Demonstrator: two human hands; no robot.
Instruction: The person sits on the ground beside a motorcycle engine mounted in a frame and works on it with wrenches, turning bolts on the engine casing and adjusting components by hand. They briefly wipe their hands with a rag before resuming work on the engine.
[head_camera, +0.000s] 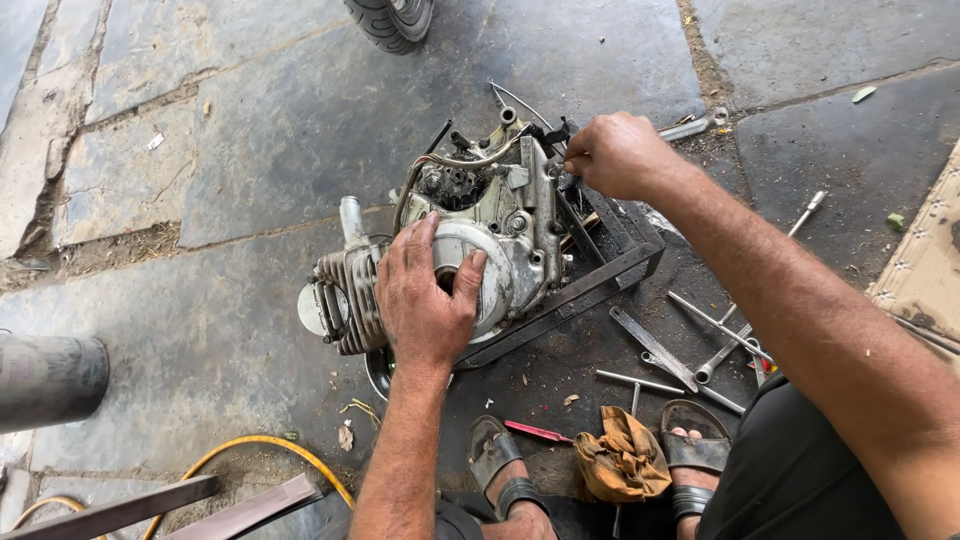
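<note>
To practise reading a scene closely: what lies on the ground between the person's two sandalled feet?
In the head view, a crumpled tan rag lies between the left sandal and the right sandal, with a red-handled tool beside the left one.

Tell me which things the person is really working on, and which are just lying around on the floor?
In use:
- left hand, flat on the round cover of the engine
- right hand, pinching something small at the engine's top edge
- metal frame under the engine

Lying about:
- loose tools
- brown rag
- yellow hose
- tyre
- red-handled tool
</note>
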